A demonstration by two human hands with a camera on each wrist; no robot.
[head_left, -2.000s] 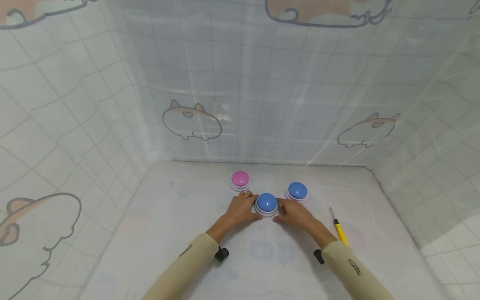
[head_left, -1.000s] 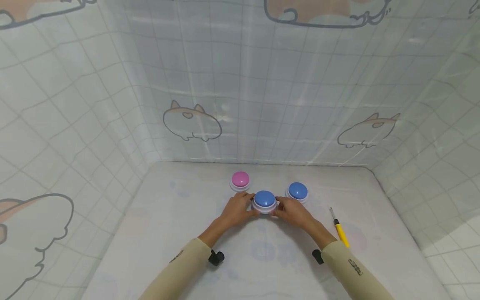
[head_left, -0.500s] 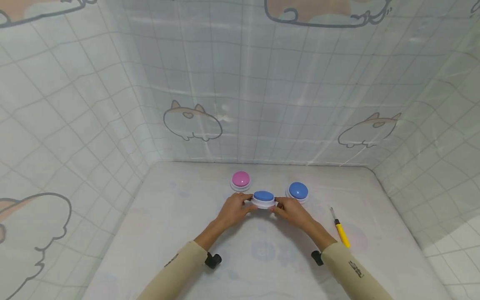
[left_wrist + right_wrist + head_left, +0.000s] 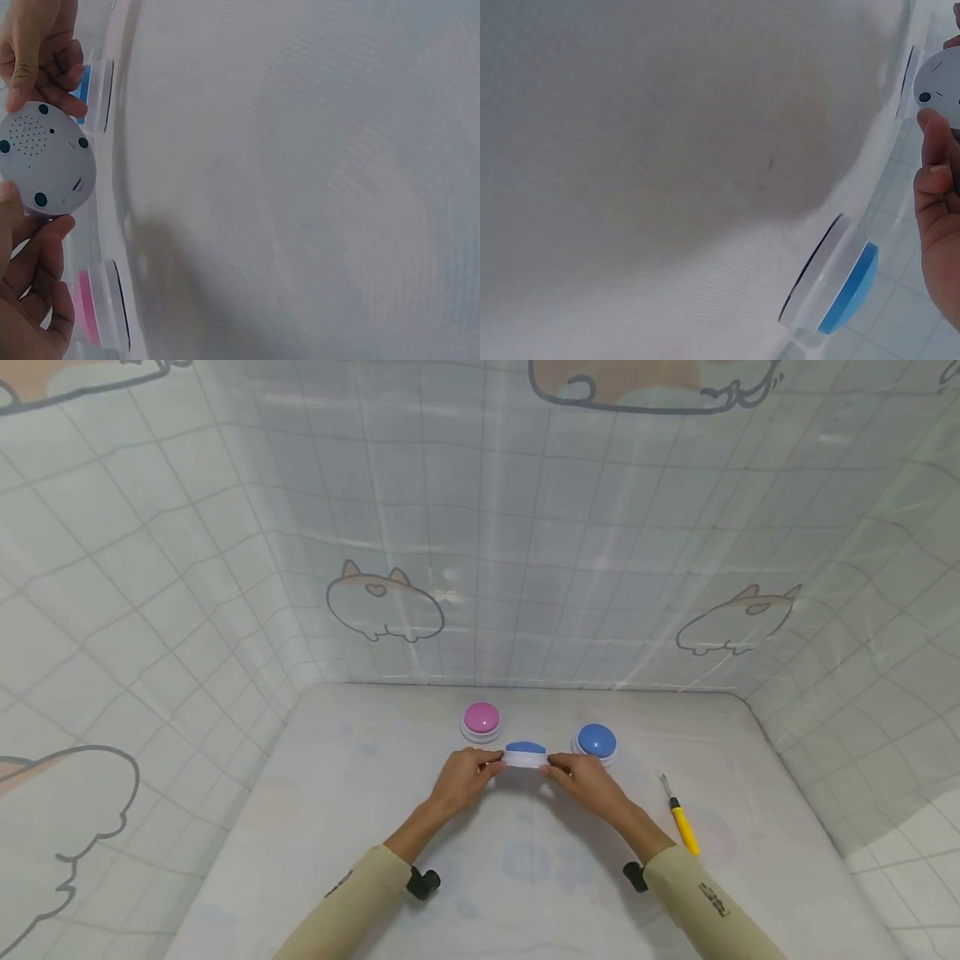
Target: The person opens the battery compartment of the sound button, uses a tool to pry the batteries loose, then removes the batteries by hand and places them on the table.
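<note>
Both hands hold a push button with a blue dome and white round base (image 4: 525,760) between them, tilted up on edge above the white surface. My left hand (image 4: 461,774) pinches its left rim with thumb and fingers; my right hand (image 4: 588,782) pinches the right rim. In the left wrist view the white underside (image 4: 49,161) faces the camera, showing a patch of speaker holes, small slots and dark round feet. A second blue push button (image 4: 597,742) stands just behind the right hand, and a pink push button (image 4: 482,718) stands behind the left hand.
A screwdriver with a yellow handle (image 4: 684,831) lies right of the right forearm, its metal shaft pointing away. Grid-patterned sheeting with cartoon animals (image 4: 386,606) rises as walls at the back and both sides of the white surface (image 4: 352,793).
Both hands have lifted the middle blue button from the surface and tipped it, so its underside turns toward the person. The other two buttons and the screwdriver stay put.
</note>
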